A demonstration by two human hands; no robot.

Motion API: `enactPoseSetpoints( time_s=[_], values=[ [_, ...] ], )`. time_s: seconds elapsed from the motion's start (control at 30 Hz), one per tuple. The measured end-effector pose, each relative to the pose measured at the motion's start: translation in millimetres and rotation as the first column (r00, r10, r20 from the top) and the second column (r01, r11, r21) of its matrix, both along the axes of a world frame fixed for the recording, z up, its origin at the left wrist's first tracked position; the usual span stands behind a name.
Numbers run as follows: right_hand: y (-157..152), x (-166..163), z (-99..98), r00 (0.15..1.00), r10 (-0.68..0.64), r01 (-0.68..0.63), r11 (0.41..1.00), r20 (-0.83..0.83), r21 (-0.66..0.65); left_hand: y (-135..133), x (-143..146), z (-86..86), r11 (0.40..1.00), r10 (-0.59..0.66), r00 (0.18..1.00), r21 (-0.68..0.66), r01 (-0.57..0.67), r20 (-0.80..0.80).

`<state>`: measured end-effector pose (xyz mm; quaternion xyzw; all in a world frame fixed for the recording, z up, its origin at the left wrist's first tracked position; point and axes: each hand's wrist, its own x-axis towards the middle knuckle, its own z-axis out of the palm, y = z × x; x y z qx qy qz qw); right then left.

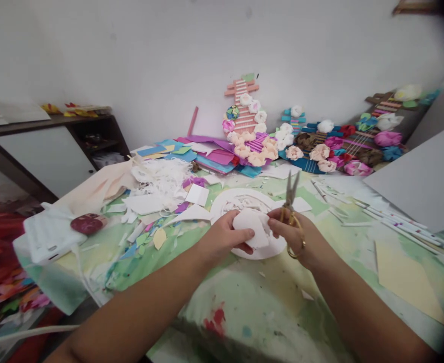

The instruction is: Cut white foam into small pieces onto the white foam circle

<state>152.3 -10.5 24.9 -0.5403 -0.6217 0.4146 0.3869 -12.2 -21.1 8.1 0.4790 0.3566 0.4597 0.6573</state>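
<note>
My left hand (pixel 225 233) is closed round a white foam flower piece (pixel 252 226), thumb on top, over a white plate (pixel 225 200) of white scraps. My right hand (pixel 296 237) pinches the same white piece from the right. Gold-handled scissors (pixel 292 201) hang on its fingers, blades open and pointing up and away from me.
Paper scraps, white shreds (pixel 161 177) and coloured sheets (pixel 206 154) litter the green painted table (pixel 244 302). Foam guitars with paper flowers (pixel 248 128) lean on the back wall. A grey board (pixel 422 181) and yellow sheet (pixel 406 280) lie right; a white case (pixel 50 232) sits left.
</note>
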Motion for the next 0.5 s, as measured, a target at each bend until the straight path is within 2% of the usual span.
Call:
enactPoseSetpoints(
  time_s=[0.1,0.23,0.4,0.5],
  values=[
    [2,-10,-0.1,0.991,0.061,-0.066,0.997,-0.122,-0.034,-2,1,1.0,0.999,-0.034,0.999,0.001,0.034,-0.016],
    [0,-10,-1.0,0.991,0.071,-0.077,0.996,-0.118,-0.046,-1,-2,2.7,1.000,-0.028,0.999,0.000,0.028,0.038],
    [2,-10,5.6,0.992,0.122,-0.123,0.992,-0.044,-0.019,1,-3,1.3,0.990,0.132,0.988,0.030,-0.135,0.075],
    [10,-6,9.4,0.987,0.140,-0.143,0.989,0.073,0.028,7,-11,4.1,0.963,0.264,0.951,0.012,-0.269,0.163]
  ],
)
